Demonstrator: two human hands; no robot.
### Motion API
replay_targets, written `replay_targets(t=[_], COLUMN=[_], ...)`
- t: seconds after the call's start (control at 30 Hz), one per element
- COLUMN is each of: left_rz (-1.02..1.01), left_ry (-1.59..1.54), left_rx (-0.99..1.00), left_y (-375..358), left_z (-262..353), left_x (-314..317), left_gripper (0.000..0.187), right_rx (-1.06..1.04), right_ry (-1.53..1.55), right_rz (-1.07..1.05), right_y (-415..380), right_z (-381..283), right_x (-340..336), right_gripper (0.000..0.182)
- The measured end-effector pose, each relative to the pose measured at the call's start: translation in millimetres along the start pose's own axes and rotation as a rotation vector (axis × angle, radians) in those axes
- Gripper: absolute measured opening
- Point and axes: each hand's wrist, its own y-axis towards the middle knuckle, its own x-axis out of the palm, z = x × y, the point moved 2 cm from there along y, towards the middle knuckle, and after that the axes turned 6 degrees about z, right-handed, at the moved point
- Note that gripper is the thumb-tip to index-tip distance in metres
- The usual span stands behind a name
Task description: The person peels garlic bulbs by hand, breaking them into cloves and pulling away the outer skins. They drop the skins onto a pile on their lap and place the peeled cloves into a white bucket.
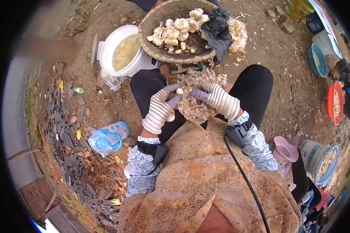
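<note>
While the left hand (pixel 162 101) pinches a small white garlic clove (pixel 179 91) near the middle of the frame, the right hand (pixel 217 98) is just beside it. Its fingers are bent close together, and I cannot tell if they hold anything. Both hands wear stripy gloves (pixel 156 113). Dry peels (pixel 198 112) lie under them. At the top, a round basket (pixel 165 54) has garlic bulbs (pixel 181 24) and a dark cloth (pixel 217 29) in it.

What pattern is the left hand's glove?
The left glove has thin dark stripes on cream, with greyish-purple ends; best seen in the head view.
</note>
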Motion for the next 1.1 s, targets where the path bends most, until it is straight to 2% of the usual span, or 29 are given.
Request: replay_targets(t=[0.03, 0.07, 0.1, 0.17, 0.23, 0.27, 0.37, 0.4, 0.47, 0.5, 0.57, 0.6, 0.63, 0.7, 0.83, 0.97, 1.03, 1.1], left_rz=[-0.006, 0.028, 0.064, 0.084, 0.1, 0.065, 0.044, 0.041, 0.002, 0.0, -0.027, -0.028, -0.028, 0.033, -0.008, -0.091, -0.109, -0.15], left_ry=[0.0, 0.253, 0.504, 0.616, 0.868, 0.957, 0.891, 0.891, 0.499, 0.499, 0.035, -0.067, -0.068, -0.302, -0.598, -0.767, -0.801, -0.81], left_rx=[-0.002, 0.292, 0.588, 0.607, 0.687, 0.626, 0.674, 0.674, 0.626, 0.626, 0.02, 0.036, 0.037, 0.013, -0.017, -0.072, -0.123, -0.118], left_y=[3.3, 7.9, 8.5, 5.1, 2.4, -0.1, -0.6, 1.4, 6.6, 3.5, -3.4, -4.8, -5.4, -6.6, 3.0, 7.7, 9.5, 8.8], left_z=[-5.9, -7.9, -2.7, -1.7, 3.9, 6.2, 7.4, 2.8, -9.4, -5.1, -4.9, -1.4, 2.2, 7.6, -7.8, -26.1, -31.8, -33.8], left_x=[1.1, 2.1, 5.8, 10.7, 17.4, 19.3, 17.5, 16.2, 12.0, 13.4, 13.8, 13.9, 13.9, 9.6, -3.8, -7.0, -4.4, 2.4], left_gripper=[0.029, 0.031, 0.033, 0.035, 0.032, 0.03, 0.033, 0.033, 0.031, 0.031, 0.027, 0.022, 0.022, 0.023, 0.027, 0.032, 0.036, 0.036], right_rx=[-0.07, -0.174, -0.173, -0.149, -0.092, -0.085, -0.073, -0.121, -0.169, -0.089, -0.009, 0.011, 0.03, 0.061, 0.137, 0.137, 0.074, 0.044], right_ry=[0.033, 0.108, 0.107, 0.044, 0.096, 0.044, 0.02, 0.13, 0.241, 0.349, 0.456, 0.469, 0.481, 0.454, 0.409, 0.353, 0.496, 0.473], right_rz=[0.026, 0.108, 0.112, 0.115, 0.108, 0.118, 0.153, 0.17, 0.189, 0.144, 0.099, 0.113, 0.126, 0.117, 0.084, 0.128, 0.12, 0.113], right_y=[-1.1, 1.9, 6.5, 16.6, 21.9, 23.0, 23.5, 22.4, 18.1, 12.1, 8.3, 7.3, 6.2, 5.5, 7.6, 8.8, 6.3, 1.7], right_z=[-3.9, 2.7, 7.2, 14.6, 17.3, 18.6, 22.0, 21.7, 22.2, 12.4, 8.2, 9.8, 11.3, 13.4, 25.2, 25.2, 16.7, 0.7], right_x=[2.8, 9.2, 12.1, 14.9, 19.4, 19.7, 22.0, 23.0, 22.2, 19.1, 16.3, 14.0, 11.6, 9.8, 9.0, 13.8, 13.4, 12.0], right_gripper=[0.041, 0.044, 0.044, 0.047, 0.042, 0.038, 0.03, 0.028, 0.027, 0.023, 0.019, 0.016, 0.014, 0.014, 0.011, 0.014, 0.023, 0.024])
